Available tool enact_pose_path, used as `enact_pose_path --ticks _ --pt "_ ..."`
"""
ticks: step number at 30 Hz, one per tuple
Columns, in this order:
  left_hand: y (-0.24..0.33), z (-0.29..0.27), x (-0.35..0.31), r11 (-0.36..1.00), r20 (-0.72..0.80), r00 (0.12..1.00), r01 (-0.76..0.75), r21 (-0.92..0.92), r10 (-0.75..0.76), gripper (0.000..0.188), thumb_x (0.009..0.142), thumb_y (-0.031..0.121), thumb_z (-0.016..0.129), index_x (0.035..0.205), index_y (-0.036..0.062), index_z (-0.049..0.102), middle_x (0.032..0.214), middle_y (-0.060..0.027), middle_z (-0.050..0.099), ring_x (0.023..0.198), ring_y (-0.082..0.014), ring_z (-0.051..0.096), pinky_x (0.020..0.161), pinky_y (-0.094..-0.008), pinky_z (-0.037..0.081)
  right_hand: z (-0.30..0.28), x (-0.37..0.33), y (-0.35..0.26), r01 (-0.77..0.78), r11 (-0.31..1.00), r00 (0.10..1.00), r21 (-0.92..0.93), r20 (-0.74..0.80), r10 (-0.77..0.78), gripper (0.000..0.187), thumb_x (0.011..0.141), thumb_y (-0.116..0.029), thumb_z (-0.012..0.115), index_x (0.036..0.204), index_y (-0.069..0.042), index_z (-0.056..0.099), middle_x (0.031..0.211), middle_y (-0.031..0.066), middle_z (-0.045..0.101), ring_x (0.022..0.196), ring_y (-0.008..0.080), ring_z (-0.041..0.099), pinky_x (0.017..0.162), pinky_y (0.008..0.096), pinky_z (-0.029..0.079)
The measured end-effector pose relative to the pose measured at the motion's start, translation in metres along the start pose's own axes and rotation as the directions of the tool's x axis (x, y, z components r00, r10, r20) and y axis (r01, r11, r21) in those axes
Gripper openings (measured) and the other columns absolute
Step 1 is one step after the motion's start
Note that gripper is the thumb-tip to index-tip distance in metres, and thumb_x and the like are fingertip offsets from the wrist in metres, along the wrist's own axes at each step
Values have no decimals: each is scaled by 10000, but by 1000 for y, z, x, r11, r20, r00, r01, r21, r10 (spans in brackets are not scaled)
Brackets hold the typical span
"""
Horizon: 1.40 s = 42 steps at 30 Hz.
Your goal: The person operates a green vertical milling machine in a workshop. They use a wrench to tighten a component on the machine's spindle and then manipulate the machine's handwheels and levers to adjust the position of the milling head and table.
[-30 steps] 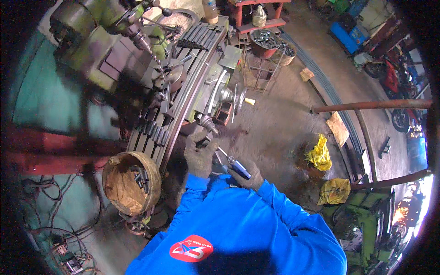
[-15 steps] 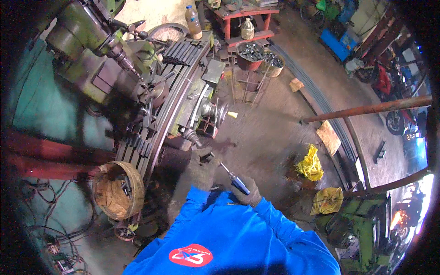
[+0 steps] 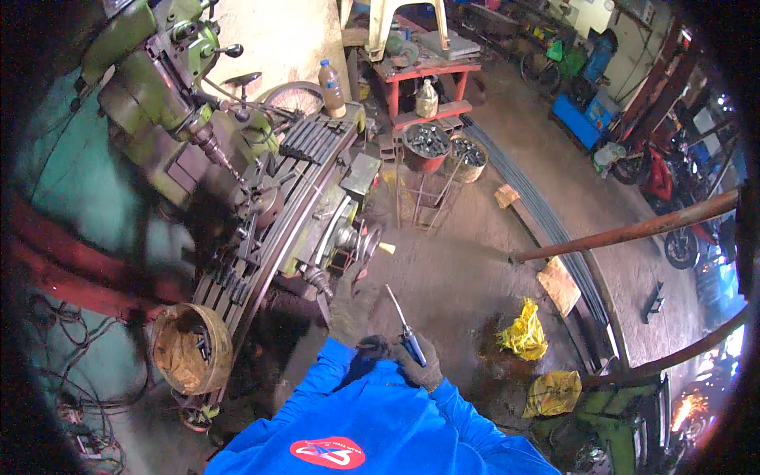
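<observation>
My right hand (image 3: 420,364), in a dark grey work glove, is closed round the blue handle of a slim hand tool (image 3: 410,340). The tool's thin metal shaft points up and away from me; its exact kind is unclear. My left hand (image 3: 351,312), gloved too, is raised with fingers stretched toward the machine's handwheel (image 3: 367,245), and nothing shows in it. Whether the fingertips touch the wheel I cannot tell. Just left of that hand is a ribbed metal spindle end (image 3: 317,279) on the machine table.
At left stands a green drilling machine (image 3: 131,95), with dark metal bars (image 3: 310,141) on its long table. A round basket (image 3: 190,348) holds small parts. Ahead are a red bucket (image 3: 426,148) of metal pieces and a red bench (image 3: 431,71). Yellow plastic (image 3: 524,332) lies right. Sparks (image 3: 690,410) fly far right.
My left hand has come away from the tool's tip and moved up toward the handwheel, fingers extended. My right hand keeps the tool, its shaft now more upright. The view has shifted slightly.
</observation>
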<state>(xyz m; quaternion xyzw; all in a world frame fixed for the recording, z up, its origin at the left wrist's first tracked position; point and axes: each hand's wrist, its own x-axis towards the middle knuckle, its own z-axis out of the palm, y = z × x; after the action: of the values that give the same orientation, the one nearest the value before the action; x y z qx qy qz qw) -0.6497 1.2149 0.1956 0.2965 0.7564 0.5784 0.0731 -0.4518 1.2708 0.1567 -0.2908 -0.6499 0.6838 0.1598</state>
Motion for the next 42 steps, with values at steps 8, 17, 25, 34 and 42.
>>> enact_pose_path --ticks 8,17,25,34,42 --pt "-54 9 167 990 36 990 139 10 -140 470 914 258 690 1283 -11 576 1083 -106 666 971 -183 612 859 -332 507 -15 55 -1 38 999 983 -23 -180 -42 223 883 -155 719 1044 -23 638 850 10 629 757 86 554 674 283 484" --pt "-167 49 469 925 -318 930 274 264 -184 1125 657 499 854 1480 -31 300 1472 -279 410 1333 -387 452 1143 -401 342 -12 162 -14 -15 992 938 124 -342 57 230 875 -131 723 1056 -23 631 873 7 640 791 93 579 694 284 501" --pt "-136 59 640 890 -223 964 226 395 -146 1385 522 590 895 1502 -70 173 1559 -258 276 1425 -341 339 1167 -370 303 -3 226 -84 -242 970 907 -6 -357 224 201 884 -141 703 1034 -26 633 853 22 639 790 101 581 684 289 494" --pt "-181 59 710 948 -313 949 143 286 -48 1143 521 431 926 1445 31 387 1375 -222 531 1269 -366 519 1063 -423 430 -16 257 -47 -330 939 902 -94 -326 284 210 873 -176 713 1007 -32 640 877 53 665 800 138 619 711 325 516" --pt "-173 49 688 973 -403 889 -229 17 216 937 578 340 932 1334 23 478 1284 -173 577 1170 -297 572 987 -405 467 -34 265 -25 -285 917 949 -280 -219 228 217 891 -205 691 1015 -33 644 903 105 656 830 193 641 724 337 516"
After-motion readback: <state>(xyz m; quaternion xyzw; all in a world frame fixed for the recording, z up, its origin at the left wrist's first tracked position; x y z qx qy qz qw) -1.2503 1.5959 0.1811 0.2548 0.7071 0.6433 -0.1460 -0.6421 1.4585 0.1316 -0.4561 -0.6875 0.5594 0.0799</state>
